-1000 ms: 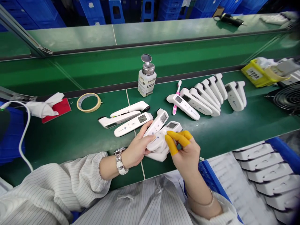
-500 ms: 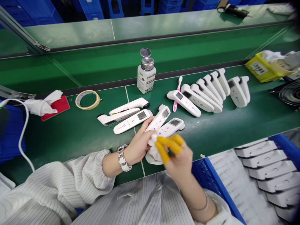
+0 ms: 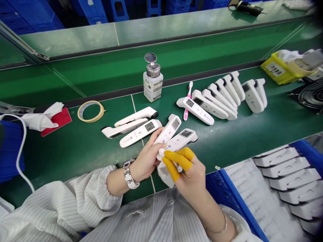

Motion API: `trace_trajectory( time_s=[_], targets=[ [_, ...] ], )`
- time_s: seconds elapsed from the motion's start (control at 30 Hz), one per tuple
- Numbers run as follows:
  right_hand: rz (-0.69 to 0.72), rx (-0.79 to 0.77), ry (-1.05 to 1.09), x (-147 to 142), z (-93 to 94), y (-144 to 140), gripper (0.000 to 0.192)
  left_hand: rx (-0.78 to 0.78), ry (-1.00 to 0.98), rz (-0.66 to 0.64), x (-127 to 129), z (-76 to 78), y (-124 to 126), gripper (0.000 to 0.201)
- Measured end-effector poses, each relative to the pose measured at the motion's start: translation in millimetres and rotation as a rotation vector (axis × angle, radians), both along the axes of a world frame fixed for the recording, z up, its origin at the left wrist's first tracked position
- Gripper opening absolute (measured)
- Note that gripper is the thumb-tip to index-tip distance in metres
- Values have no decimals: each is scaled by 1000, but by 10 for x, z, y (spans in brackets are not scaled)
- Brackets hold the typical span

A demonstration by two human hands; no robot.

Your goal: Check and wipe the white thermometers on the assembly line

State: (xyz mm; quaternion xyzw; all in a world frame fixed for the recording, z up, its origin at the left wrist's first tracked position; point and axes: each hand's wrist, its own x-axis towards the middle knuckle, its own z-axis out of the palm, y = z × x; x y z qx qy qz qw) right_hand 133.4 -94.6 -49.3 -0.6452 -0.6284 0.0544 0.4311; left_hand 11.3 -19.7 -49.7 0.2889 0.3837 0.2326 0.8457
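Green bench (image 3: 88,151) runs in front of you, with stacked blue crates (image 3: 27,13) far beyond your hands; what those crates hold cannot be made out. Your left hand (image 3: 147,159) is closed around the lower ends of two white handheld devices, an upper one (image 3: 168,129) and a lower one (image 3: 185,137), their screen ends fanned out beyond your fingers. Your right hand (image 3: 190,173), with yellow covers (image 3: 183,161) on its fingertips, pinches a white cloth (image 3: 165,174) against the near end of those devices.

Straight beyond your left hand stands a white pump bottle (image 3: 152,85), its round metal lid tipped up; you cannot see how full it is. To the right of your right hand and nearer your body, a blue tray (image 3: 228,181) holds a pale sheet (image 3: 252,188) and, farther right, a row of white device bodies (image 3: 294,174) with dark edges. Well off to the right and beyond that hand, a yellow bin (image 3: 275,72) with a label is heaped with crumpled white material (image 3: 290,56). Far left of your left hand sits a blue box (image 3: 10,148), its inside hidden.
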Motion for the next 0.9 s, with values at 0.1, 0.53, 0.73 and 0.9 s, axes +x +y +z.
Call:
trace_trajectory(
  time_s=[0.1, 0.53, 0.73, 0.9],
  targets=[
    [-192, 16, -56, 35, -5, 15, 10, -5, -26, -8, -4, -5, 11, 49],
    [-431, -39, 29, 749, -151, -1, 15, -46, -39, -13, -43, 29, 16, 50],
    [-577, 48, 101, 879, -286, -140, 28, -117, -188, -40, -66, 94, 42, 50],
    [-428, 83, 436, 785, -276, -132, 36, -185, -262, -46, -79, 117, 47, 47]
  ],
)
